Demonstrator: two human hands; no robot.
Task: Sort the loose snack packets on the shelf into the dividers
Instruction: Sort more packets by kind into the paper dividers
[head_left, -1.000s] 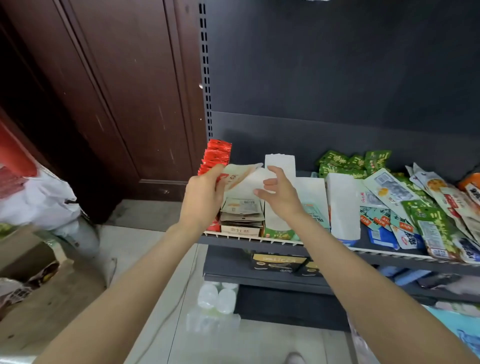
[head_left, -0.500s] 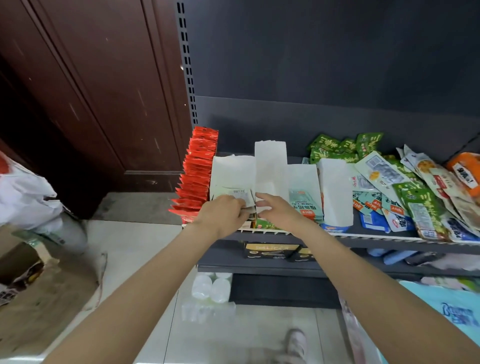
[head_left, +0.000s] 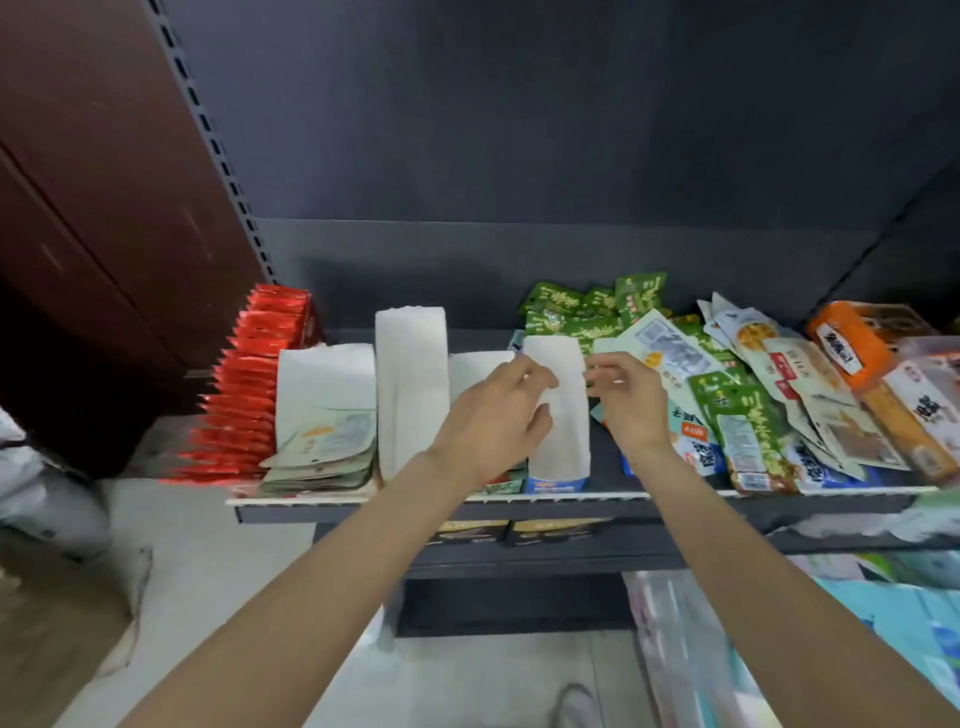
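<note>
Head view: loose snack packets heaped on the shelf, right of white dividers. Left hand touching the rightmost divider, fingers loosely curled; right hand just beside, fingers relaxed, holding nothing. Red packets stacked far left.

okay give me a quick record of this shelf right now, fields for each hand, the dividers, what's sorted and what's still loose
left hand: fingers on the rightmost white divider
right hand: fingers loosely curled, beside that divider, holding nothing visible
dividers: four white paper ones, standing in a row on the shelf
sorted: red packets lined up at far left; beige packets stacked in front of the leftmost divider
loose: green packets and mixed packets heaped at right
</note>
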